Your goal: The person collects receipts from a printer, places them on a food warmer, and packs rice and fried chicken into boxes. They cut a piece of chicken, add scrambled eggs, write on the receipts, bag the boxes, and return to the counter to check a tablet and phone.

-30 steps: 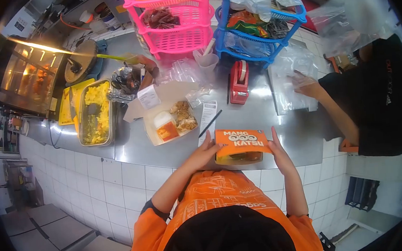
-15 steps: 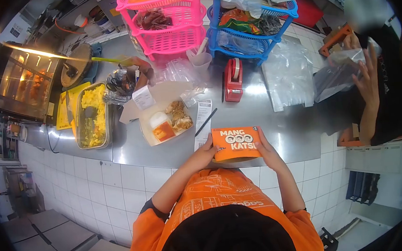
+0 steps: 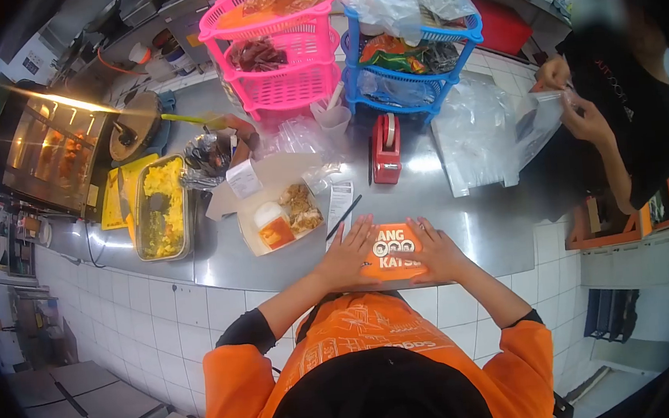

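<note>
A closed orange food box (image 3: 395, 247) with white lettering sits at the front edge of the steel counter. My left hand (image 3: 348, 253) lies over its left side, fingers stretched out across the top. Over the right side, my right hand (image 3: 437, 252) rests with its fingers spread. Parts of the lid's print are hidden under my fingers. To the left stands an open food box (image 3: 265, 244) holding rice, breaded pieces and an orange packet. A black pen (image 3: 344, 217) and a printed receipt (image 3: 340, 198) lie between the two boxes.
A red tape dispenser (image 3: 385, 149) stands behind the orange box. Farther back are pink (image 3: 281, 82) and blue (image 3: 395, 86) basket racks. Plastic bags (image 3: 474, 135) lie at right, where a co-worker (image 3: 617, 100) handles one. A metal tray of yellow food (image 3: 163, 207) is at left.
My hands have moved from the box's sides onto its top, fingers now spread. The box sits slightly lower and looks flatter. The co-worker's hands have come together on a plastic bag.
</note>
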`<state>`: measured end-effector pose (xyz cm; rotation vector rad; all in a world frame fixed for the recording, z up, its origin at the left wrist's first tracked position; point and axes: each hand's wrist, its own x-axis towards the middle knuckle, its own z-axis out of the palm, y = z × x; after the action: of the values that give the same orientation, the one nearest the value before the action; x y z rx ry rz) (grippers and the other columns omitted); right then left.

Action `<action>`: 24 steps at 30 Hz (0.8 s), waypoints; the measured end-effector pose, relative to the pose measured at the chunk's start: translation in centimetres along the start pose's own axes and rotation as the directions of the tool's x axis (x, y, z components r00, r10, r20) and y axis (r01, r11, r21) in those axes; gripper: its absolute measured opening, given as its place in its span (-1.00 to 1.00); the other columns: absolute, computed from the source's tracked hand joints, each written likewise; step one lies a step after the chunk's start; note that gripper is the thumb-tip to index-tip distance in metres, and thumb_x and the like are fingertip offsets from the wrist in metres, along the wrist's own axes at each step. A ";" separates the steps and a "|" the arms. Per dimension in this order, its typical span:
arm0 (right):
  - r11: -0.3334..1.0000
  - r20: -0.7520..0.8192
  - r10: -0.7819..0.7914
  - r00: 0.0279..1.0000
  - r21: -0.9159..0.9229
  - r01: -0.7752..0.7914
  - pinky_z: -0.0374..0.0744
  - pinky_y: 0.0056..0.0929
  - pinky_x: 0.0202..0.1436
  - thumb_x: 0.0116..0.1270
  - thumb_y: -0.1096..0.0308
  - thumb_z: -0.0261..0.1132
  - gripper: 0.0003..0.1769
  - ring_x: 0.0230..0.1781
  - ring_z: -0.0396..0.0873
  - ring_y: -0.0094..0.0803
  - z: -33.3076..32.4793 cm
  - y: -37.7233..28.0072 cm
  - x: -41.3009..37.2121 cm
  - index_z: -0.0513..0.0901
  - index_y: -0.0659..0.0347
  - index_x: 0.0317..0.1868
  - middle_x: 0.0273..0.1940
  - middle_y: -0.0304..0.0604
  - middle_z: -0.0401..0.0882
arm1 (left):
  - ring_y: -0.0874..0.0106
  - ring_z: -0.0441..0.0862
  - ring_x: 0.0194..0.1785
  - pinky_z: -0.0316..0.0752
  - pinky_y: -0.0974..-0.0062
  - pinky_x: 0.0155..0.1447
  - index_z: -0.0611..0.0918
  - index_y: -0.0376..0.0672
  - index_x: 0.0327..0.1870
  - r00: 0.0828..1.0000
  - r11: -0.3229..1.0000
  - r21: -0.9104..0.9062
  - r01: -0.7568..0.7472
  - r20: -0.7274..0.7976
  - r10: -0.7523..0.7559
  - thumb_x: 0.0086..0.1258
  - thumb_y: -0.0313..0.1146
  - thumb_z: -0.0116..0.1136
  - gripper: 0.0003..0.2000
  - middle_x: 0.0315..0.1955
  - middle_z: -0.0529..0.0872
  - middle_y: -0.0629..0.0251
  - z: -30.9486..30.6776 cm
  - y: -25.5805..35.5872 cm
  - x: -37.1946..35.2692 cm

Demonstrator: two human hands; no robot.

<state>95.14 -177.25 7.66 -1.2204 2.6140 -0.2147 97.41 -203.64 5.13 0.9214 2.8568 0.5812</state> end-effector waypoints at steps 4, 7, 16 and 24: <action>0.982 -0.009 -0.182 0.983 -0.052 0.181 0.17 0.25 0.34 0.25 0.05 0.27 -0.39 0.37 -0.05 0.39 2.1 0.9 0.6 0.34 -0.60 0.30 0.41 0.33 -0.10 | -0.26 -0.15 0.46 0.09 -0.09 0.40 0.09 -0.33 0.43 0.983 0.990 0.019 -0.139 0.120 0.136 0.17 0.01 0.23 -0.10 0.43 -0.01 -0.14 1.2 -0.6 0.5; 0.989 0.113 -0.124 0.986 0.094 0.114 0.13 0.24 0.39 0.27 0.19 0.26 -0.39 0.36 -0.10 0.50 1.5 1.0 0.6 0.35 -0.69 0.26 0.48 0.12 -0.19 | -0.35 -0.15 0.43 0.15 -0.06 0.39 0.17 0.04 0.45 0.977 0.993 0.040 -0.112 0.185 0.103 0.13 -0.14 0.30 -0.18 0.44 -0.08 -0.14 1.8 0.0 0.3; 0.593 -0.189 0.171 0.967 0.804 0.052 0.40 -0.25 0.18 0.42 0.03 0.01 -0.65 0.11 0.39 -0.24 7.7 8.0 3.9 0.60 -0.17 0.08 0.19 -0.12 0.39 | -0.20 -0.17 0.48 -0.17 -0.07 0.47 0.42 0.23 0.30 0.991 0.998 -0.061 -0.019 0.134 0.027 -0.02 -0.02 0.40 -0.26 0.42 -0.01 -0.17 0.7 1.9 1.2; -0.227 0.194 0.797 0.572 0.974 -0.013 0.15 -0.62 -0.70 0.34 0.00 0.17 -0.65 -0.66 0.22 -0.72 0.5 7.9 16.1 0.65 0.12 -0.24 -0.47 -0.44 0.43 | -0.02 0.27 0.22 0.13 0.03 0.25 0.58 0.14 0.08 0.979 0.991 -0.114 -0.074 -0.197 0.050 -0.17 -0.12 0.42 -0.38 0.19 0.31 -0.11 1.4 2.9 -0.3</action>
<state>79.54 -184.61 2.70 0.5890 1.8388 -2.1326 99.50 -201.20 4.96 0.9879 2.9277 0.8871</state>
